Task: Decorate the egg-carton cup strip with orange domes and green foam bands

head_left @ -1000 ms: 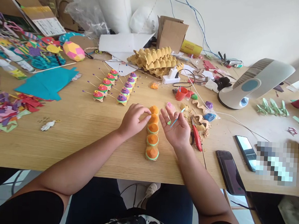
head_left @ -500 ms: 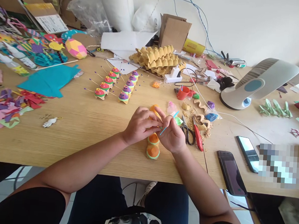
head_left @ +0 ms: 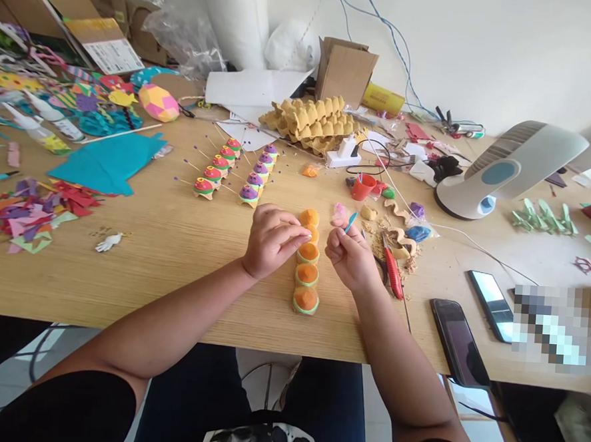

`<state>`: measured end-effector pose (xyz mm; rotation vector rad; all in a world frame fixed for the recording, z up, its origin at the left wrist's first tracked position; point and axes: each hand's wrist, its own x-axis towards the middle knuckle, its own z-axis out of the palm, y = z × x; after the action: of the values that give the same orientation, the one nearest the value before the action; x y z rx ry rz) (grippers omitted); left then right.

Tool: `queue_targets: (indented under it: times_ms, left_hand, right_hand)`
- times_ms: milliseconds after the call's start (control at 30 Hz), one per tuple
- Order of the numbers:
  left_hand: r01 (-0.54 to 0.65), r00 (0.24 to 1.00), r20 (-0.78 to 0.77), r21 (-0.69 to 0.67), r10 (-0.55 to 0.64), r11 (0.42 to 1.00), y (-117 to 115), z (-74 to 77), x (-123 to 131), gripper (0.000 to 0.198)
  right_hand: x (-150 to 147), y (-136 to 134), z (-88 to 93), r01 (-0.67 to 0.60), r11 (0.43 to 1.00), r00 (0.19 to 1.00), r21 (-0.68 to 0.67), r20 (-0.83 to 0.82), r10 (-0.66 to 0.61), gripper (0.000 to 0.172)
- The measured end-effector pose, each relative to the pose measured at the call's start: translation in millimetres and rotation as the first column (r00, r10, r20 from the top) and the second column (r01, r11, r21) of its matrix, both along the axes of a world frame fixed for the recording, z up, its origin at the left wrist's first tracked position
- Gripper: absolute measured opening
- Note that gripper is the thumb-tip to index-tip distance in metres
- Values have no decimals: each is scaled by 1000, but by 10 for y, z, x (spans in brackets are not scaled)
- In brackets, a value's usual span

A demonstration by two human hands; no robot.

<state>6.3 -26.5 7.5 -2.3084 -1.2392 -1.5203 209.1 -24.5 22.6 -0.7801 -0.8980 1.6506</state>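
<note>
A strip of egg-carton cups (head_left: pixel 307 275) with orange domes and light green rims lies lengthwise in front of me. My left hand (head_left: pixel 275 241) hovers at the strip's left side, thumb and fingers pinched together; whatever is between the fingertips is too small to make out. On the other side my right hand (head_left: pixel 351 254) is closed around a small blue plastic modelling tool (head_left: pixel 351 219), its flat end pointing up. Farther back stand two finished-looking strips: a red and green one (head_left: pixel 219 166) and a purple one (head_left: pixel 257 173), both with thin dark-tipped sticks poking out.
Right of my hands lie black-handled scissors (head_left: pixel 381 269), a red cutter (head_left: pixel 393 267), clay packets (head_left: pixel 417 233) and wood shavings. Phones (head_left: pixel 458 341) lie near the right edge, a white fan (head_left: pixel 509 167) behind. Stacked egg cartons (head_left: pixel 312 118) stand at the back; paper scraps (head_left: pixel 40 212) spread at left.
My hands have moved apart, uncovering more of the orange strip. The blue tool has gone with my right hand, now gripped with its flat end up. The view has shifted slightly.
</note>
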Motion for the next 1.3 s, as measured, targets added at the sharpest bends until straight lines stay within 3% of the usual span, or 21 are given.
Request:
queue_targets:
  times_ms: [200, 300, 433, 700, 933, 1300]
  left_hand:
    - [15, 1000, -18, 66, -13, 998, -1, -26, 0, 16]
    - [64, 997, -38, 66, -61, 996, 4, -54, 1, 12]
    - [90, 995, -35, -9, -91, 996, 18, -97, 4, 12]
    - [138, 990, -39, 162, -133, 977, 44, -86, 25, 15]
    - [156, 987, -57, 171, -148, 973, 37, -89, 31, 22]
    - [130, 990, -70, 129, -122, 983, 43, -99, 30, 23]
  right_hand:
    - [-24, -42, -69, -82, 993, 943, 83, 330, 50, 35]
    - [-24, -45, -73, -108, 989, 919, 103, 391, 60, 36]
    - [-24, -55, -63, -111, 988, 920, 104, 386, 63, 34]
    - [-20, -41, -77, -149, 988, 940, 36, 316, 131, 37]
    - [-41, -63, -52, -221, 975, 954, -27, 203, 221, 37]
    - [-13, 8, -86, -44, 999, 971, 19, 237, 39, 47]
